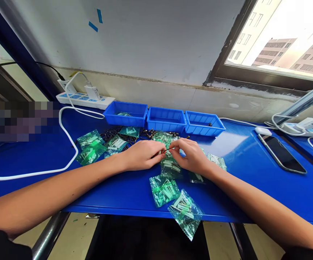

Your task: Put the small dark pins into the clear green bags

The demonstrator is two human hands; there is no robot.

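Observation:
My left hand (145,155) and my right hand (191,153) meet over the table, fingertips pinched on either end of a small, thin, dark rod (166,149). Its exact kind is too small to make out. Under and around the hands lie clear green packets (171,168) holding white, stick-like pieces. Two more packets, one flat on the table (164,189) and one overhanging its front edge (186,211), are closer to me. Left of my left hand lie several packets (90,139). Behind the hands, loose dark, thin metal pieces (110,133) form a pile partly covered by packets.
Three blue bins stand in a row behind the pile: left (126,117), middle (166,124) and right (205,128). A power strip (86,99) with a white cable (64,137) is at the back left. A phone (282,153) lies on the blue table (243,187) at right.

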